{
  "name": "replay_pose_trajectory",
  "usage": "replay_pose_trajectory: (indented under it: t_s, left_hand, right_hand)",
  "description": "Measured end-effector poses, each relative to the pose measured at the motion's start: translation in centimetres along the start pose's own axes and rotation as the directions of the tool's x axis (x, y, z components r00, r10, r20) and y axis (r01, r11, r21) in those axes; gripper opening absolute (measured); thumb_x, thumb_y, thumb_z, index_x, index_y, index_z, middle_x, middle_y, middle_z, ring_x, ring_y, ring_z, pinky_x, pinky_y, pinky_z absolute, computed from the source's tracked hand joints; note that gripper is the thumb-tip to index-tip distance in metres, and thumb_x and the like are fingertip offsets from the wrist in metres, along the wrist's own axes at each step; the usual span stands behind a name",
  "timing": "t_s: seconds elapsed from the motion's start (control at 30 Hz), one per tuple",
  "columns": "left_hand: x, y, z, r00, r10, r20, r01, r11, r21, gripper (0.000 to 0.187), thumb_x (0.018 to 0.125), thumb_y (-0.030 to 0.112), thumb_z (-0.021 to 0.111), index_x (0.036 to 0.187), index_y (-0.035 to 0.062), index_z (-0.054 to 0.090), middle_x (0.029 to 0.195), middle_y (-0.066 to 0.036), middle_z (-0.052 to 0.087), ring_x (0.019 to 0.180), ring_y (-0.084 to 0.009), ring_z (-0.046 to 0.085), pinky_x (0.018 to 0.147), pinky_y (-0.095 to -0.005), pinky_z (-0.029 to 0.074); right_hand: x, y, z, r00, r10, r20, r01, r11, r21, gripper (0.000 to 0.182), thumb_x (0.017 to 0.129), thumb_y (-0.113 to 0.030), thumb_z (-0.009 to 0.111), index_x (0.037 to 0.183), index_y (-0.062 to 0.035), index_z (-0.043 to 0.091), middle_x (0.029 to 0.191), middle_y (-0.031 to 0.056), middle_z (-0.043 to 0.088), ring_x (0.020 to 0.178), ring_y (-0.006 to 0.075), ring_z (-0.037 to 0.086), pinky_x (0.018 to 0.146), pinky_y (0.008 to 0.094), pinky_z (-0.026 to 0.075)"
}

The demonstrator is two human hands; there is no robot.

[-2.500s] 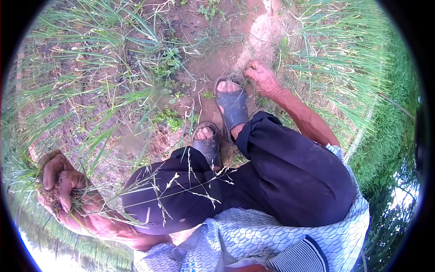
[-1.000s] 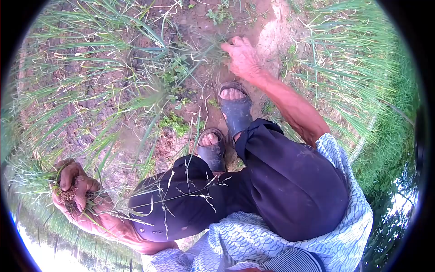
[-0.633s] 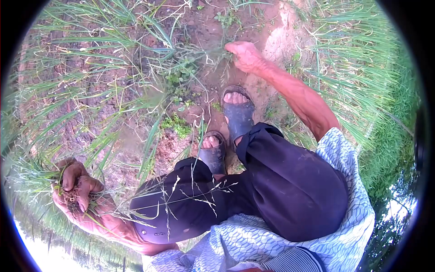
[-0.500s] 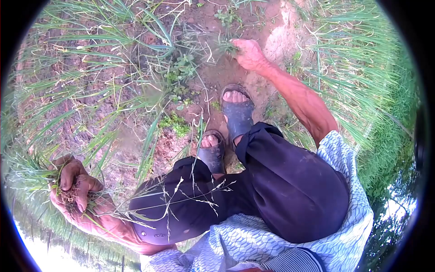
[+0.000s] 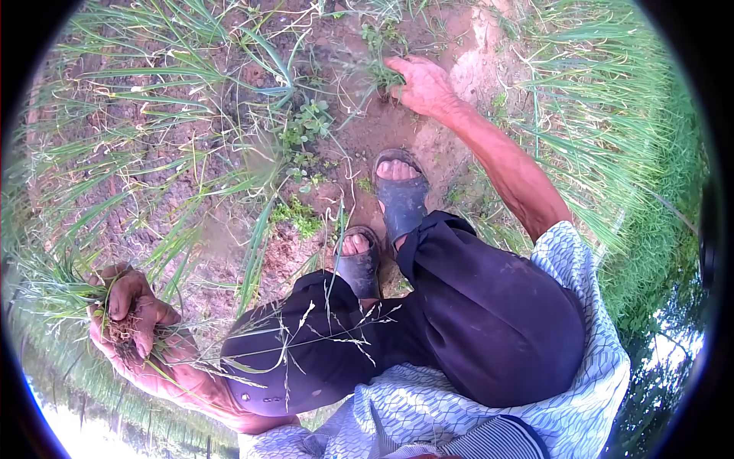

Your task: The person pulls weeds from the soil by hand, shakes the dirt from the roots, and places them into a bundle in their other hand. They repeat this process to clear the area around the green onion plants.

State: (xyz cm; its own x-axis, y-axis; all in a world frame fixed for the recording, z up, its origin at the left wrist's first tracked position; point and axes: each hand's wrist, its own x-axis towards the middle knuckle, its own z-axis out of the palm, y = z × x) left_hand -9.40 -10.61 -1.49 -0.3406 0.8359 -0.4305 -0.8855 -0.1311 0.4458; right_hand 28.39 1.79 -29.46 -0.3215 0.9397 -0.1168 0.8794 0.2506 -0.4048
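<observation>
My left hand (image 5: 134, 321) is closed around a bunch of pulled grass weeds (image 5: 57, 294), with soil-clad roots (image 5: 122, 330) showing between the fingers. Long seed-headed grass stalks (image 5: 306, 336) trail from that side across my left knee. Low over bare soil ahead of my feet, my right hand (image 5: 427, 86) has its finger and thumb around a small green weed (image 5: 382, 75). The fingertips are partly hidden among the leaves.
Rows of onion-like plants (image 5: 153, 84) grow on the left, and denser ones (image 5: 604, 99) on the right. Broad-leaved weeds (image 5: 310, 122) stand near my sandals (image 5: 403, 203), which rest on the damp soil strip (image 5: 359, 130).
My right hand has shifted slightly down and right, and its fingers look more spread around the greenery. The left hand keeps its bunch, moving only slightly right within the view.
</observation>
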Motion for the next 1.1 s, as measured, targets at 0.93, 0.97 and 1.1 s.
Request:
replay_pose_trajectory:
  t_s: [0.93, 0.97, 1.1]
  left_hand:
    - [-0.6, 0.2, 0.2, 0.997, 0.060, -0.040, -0.058, 0.996, 0.063, 0.040, 0.089, 0.005, 0.054, 0.122, -0.0092, 0.037, 0.111, -0.018, 0.041, 0.083, -0.0170, 0.045, 0.040, -0.0195, 0.040]
    - [-0.7, 0.0, 0.5, 0.997, 0.061, -0.043, -0.058, 0.996, 0.067, 0.040, 0.089, 0.006, 0.054, 0.122, -0.0091, 0.037, 0.111, -0.018, 0.041, 0.083, -0.0170, 0.045, 0.040, -0.0196, 0.040]
    - [-1.0, 0.3, 0.1, 0.994, 0.103, -0.033, -0.101, 0.992, 0.072, 0.041, 0.088, 0.006, 0.055, 0.123, -0.0080, 0.036, 0.112, -0.019, 0.041, 0.083, -0.0169, 0.044, 0.040, -0.0197, 0.040]
  right_hand:
    - [3.5, 5.7, 0.5, 0.866, 0.497, 0.046, -0.460, 0.759, 0.460, 0.055, 0.077, -0.018, 0.063, 0.129, -0.0051, 0.052, 0.115, 0.0208, 0.062, 0.096, 0.0263, 0.064, 0.083, 0.0353, 0.050]
    - [3.4, 5.2, 0.0, 0.867, 0.497, 0.036, -0.454, 0.759, 0.466, 0.056, 0.076, -0.019, 0.063, 0.130, -0.0068, 0.052, 0.114, 0.0208, 0.062, 0.097, 0.0278, 0.063, 0.084, 0.0365, 0.050]
    - [4.2, 2.1, -1.6, 0.985, 0.175, -0.006, -0.175, 0.984, -0.026, 0.056, 0.075, -0.020, 0.064, 0.129, -0.0145, 0.052, 0.108, 0.0201, 0.061, 0.099, 0.0347, 0.061, 0.084, 0.0425, 0.050]
